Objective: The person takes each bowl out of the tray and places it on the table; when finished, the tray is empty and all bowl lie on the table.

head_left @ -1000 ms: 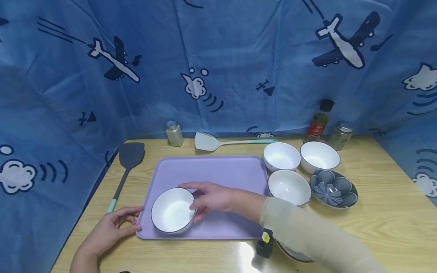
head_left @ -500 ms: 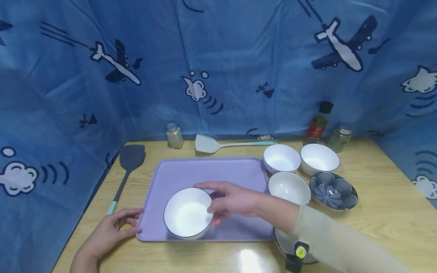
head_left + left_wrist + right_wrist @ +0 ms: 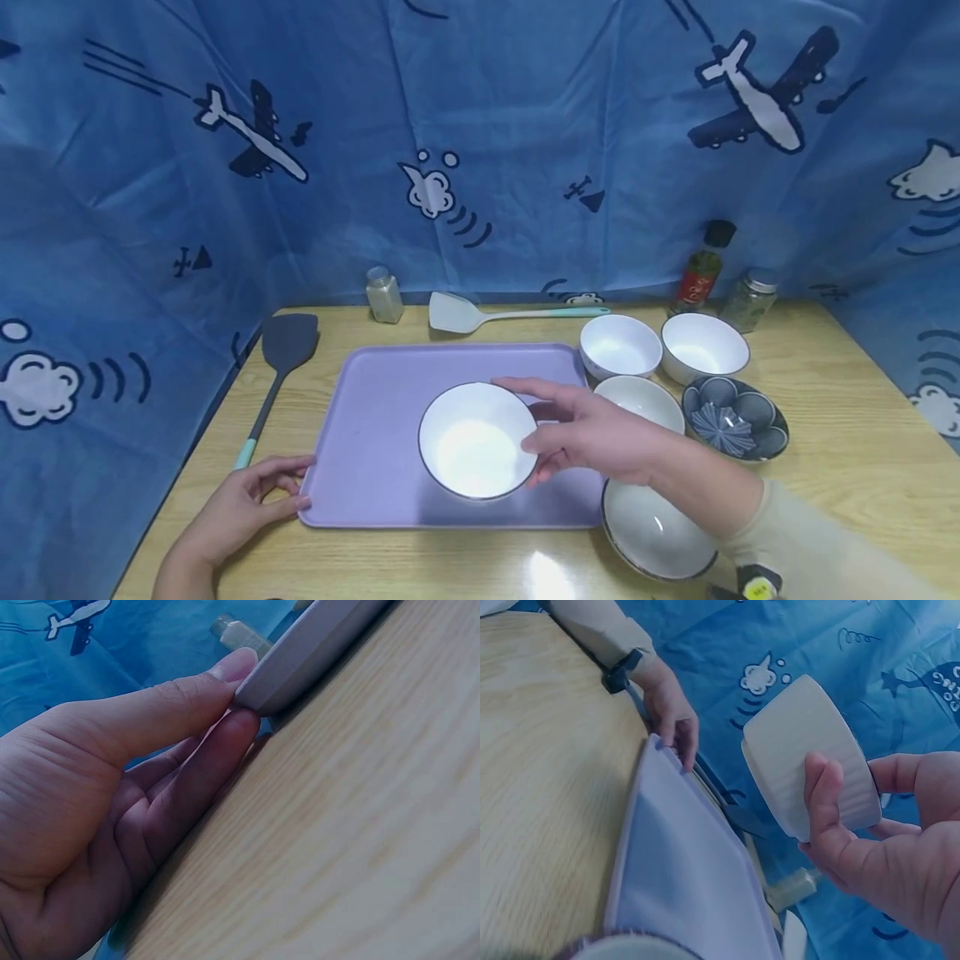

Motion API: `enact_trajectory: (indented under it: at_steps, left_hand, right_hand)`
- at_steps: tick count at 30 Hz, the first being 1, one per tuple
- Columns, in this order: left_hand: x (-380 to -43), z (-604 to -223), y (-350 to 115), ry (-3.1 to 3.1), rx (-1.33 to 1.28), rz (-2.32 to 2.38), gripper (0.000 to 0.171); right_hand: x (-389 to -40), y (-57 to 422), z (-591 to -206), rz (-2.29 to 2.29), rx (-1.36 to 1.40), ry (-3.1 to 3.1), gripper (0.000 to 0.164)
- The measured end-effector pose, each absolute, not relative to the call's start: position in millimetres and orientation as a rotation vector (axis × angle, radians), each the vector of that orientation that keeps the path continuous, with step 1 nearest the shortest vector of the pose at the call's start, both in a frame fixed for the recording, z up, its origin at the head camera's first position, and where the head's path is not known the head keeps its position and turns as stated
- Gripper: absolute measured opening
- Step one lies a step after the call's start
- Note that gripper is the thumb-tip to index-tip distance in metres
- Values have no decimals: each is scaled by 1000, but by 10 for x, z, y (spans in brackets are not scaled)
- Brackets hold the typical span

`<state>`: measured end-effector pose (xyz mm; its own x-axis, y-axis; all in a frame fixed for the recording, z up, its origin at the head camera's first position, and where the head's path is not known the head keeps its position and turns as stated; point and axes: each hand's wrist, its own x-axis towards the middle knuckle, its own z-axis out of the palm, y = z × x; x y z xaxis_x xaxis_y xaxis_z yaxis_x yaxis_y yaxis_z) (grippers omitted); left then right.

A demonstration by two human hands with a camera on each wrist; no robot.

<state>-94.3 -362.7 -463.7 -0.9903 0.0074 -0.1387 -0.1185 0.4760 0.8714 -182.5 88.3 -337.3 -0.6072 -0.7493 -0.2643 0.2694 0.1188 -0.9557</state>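
My right hand (image 3: 588, 433) grips a white bowl (image 3: 478, 442) with a dark rim by its right side, thumb at the rim. The right wrist view shows the bowl (image 3: 810, 757) tipped and held up off the purple tray (image 3: 682, 847), its ribbed outside toward the camera. At the left front corner of the purple tray (image 3: 375, 400), my left hand (image 3: 243, 508) pinches the edge. Up close in the left wrist view, the left hand (image 3: 127, 780) has its thumb on the tray's rim (image 3: 300, 656) and a finger beneath it.
Right of the tray stand several bowls, among them a blue petal-patterned bowl (image 3: 735, 418) and a grey-white bowl (image 3: 660, 533) at the front. A dark spatula (image 3: 281, 358) lies at left, a white spatula (image 3: 457, 314) behind. A shaker (image 3: 385, 296), sauce bottle (image 3: 697, 271) and jar (image 3: 750, 300) stand at the back.
My right hand has lifted the white bowl from the tray's left part and carried it rightward to above its middle. The left hand has stayed at the tray corner.
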Motion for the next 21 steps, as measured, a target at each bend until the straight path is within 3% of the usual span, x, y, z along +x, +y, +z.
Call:
enact_trajectory:
  at_steps: [21]
  left_hand:
    - [-964, -4639, -3639, 2592, -44, 1575, 57]
  right_hand:
    - [-1854, 2045, -3406, -1461, -679, 1638, 71]
